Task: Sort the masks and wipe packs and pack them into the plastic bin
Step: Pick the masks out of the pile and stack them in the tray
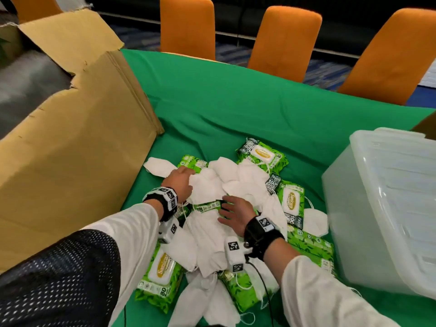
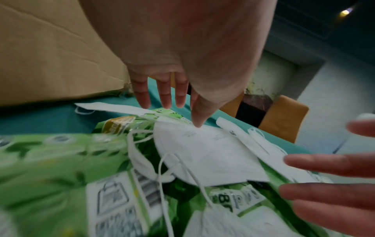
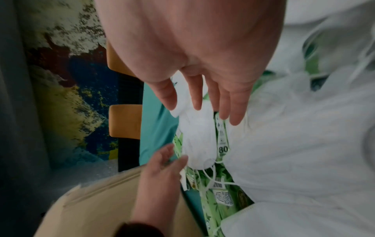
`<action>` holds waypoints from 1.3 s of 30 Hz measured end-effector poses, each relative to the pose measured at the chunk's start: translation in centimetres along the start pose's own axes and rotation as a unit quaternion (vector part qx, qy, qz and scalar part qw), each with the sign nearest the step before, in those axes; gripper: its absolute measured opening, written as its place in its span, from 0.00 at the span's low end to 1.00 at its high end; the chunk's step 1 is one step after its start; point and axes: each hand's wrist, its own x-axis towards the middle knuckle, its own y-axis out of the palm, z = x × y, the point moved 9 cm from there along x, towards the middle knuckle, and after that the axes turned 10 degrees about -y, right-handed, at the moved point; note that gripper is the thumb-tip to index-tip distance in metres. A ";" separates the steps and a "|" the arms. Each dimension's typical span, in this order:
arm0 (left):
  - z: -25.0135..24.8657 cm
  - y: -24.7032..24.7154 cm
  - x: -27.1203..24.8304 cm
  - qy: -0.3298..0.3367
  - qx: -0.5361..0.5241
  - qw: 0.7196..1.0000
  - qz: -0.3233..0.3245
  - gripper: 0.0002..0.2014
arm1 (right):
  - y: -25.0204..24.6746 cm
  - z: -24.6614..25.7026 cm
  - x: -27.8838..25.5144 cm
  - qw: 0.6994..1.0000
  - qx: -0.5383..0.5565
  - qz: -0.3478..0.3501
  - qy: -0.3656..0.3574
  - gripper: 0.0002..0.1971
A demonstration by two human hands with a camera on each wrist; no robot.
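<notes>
Two grips: both hands spread flat over the pile, fingers straight and apart, nothing clamped yet.
L hand: left hand [image 1: 181, 182] at far-left edge of heap, fingertips [image 2: 198, 118] touching a white folded fabric mask [image 2: 205, 154]; no pinch formed.
R hand: right hand [image 1: 233, 214] palm-down on near-centre masks, fingers [image 3: 233, 112] over a white mask and a pack edge; open, pressing at most.
Pile: white folded masks [image 1: 236, 178] and green leaf-print plastic wipe packs [image 1: 291, 204] mixed, overlapping, on the green cloth-covered bench [image 1: 236, 102]. Unsorted.
Bin: clear plastic storage bin [image 1: 382, 208] on the right, just beside the pile; interior looks empty from here, can't see all of it.
Risk 1: white elastic ear loops [image 2: 162, 168] are crossed over packs and other masks. Lifting one mask prob. drags neighbours w/ it, so the count and sort go off.
Risk 2: packs look slick and sit under masks; pulling one out could slide masks off the near bench edge.
Risk 3: brown cardboard box flap [image 1: 70, 161] is close to L hand; a wide sweep may push masks under it, out of sight.
Risk 4: wrist cable [image 1: 262, 279] trails across near masks, could snag a loop.
</notes>
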 end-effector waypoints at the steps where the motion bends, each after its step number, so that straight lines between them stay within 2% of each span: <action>1: -0.6 0.2 0.6 0.018 0.027 0.999 0.008 0.31 | 0.7 -0.2 0.5 1.000 -0.004 -0.006 0.005 0.14; 4: -2.0 1.2 2.1 0.053 0.096 0.993 0.039 0.40 | 1.8 0.0 2.2 0.999 0.008 -0.032 0.006 0.16; 8: -1.9 2.6 3.3 0.050 0.152 0.986 0.038 0.49 | 2.9 -0.1 3.5 0.996 0.071 -0.061 0.012 0.14; 10: -1.7 2.2 3.4 0.052 0.192 0.980 -0.006 0.47 | 2.9 -0.1 3.6 0.992 0.088 -0.086 0.000 0.10; 12: -1.5 1.2 2.9 0.053 0.190 0.979 -0.043 0.40 | 1.9 0.1 3.3 0.988 0.081 -0.124 -0.033 0.07; 14: -0.6 0.2 2.2 0.047 0.132 0.989 -0.036 0.31 | -0.1 0.9 2.4 0.980 0.045 -0.177 -0.081 0.05; 17: 1.8 -1.0 0.7 0.031 -0.046 0.998 0.003 0.20 | -3.6 2.5 0.1 0.960 0.041 -0.233 -0.150 0.02; 20: 4.3 -2.1 -1.6 -0.020 -0.236 0.971 0.018 0.18 | -6.9 3.8 -2.4 0.946 0.124 -0.242 -0.175 0.06; 22: 5.1 -2.5 -3.7 -0.047 -0.322 0.945 0.014 0.22 | -8.1 4.8 -4.3 0.944 0.173 -0.213 -0.181 0.10; 23: 5.2 -2.6 -4.6 -0.051 -0.355 0.933 0.013 0.20 | -8.3 5.3 -5.3 0.948 0.181 -0.192 -0.178 0.08; 24: 4.6 -2.8 -5.6 -0.047 -0.381 0.923 0.012 0.13 | -8.4 5.6 -6.2 0.951 0.186 -0.171 -0.178 0.06; 25: 3.6 -3.1 -6.7 -0.038 -0.398 0.917 0.010 0.06 | -8.4 6.0 -7.3 0.954 0.185 -0.148 -0.183 0.10; 26: 2.5 -3.3 -7.5 -0.020 -0.409 0.912 0.005 0.03 | -8.1 6.3 -8.2 0.959 0.178 -0.119 -0.186 0.13; 29: -1.8 -3.6 -10.0 0.030 -0.395 0.918 0.002 0.15 | -6.6 7.3 -11.9 0.973 0.093 -0.025 -0.208 0.18; 30: -3.3 -3.6 -10.9 0.048 -0.379 0.924 -0.001 0.17 | -6.0 7.5 -13.2 0.974 0.055 0.002 -0.218 0.18; 32: -6.4 -3.5 -12.5 0.098 -0.362 0.927 0.020 0.14 | -5.5 7.9 -15.4 0.968 -0.011 0.025 -0.251 0.14; 34: -9.3 -3.6 -14.4 0.138 -0.407 0.900 0.075 0.10 | -6.2 8.5 -16.5 0.949 -0.068 0.002 -0.307 0.13; 37: -12.6 -3.5 -16.8 0.150 -0.503 0.836 0.160 0.08 | -8.5 9.1 -17.3 0.922 -0.117 -0.068 -0.362 0.01; 39: -13.9 -3.5 -18.4 0.127 -0.536 0.811 0.195 0.09 | -9.4 8.5 -17.0 0.936 -0.063 -0.071 -0.339 0.02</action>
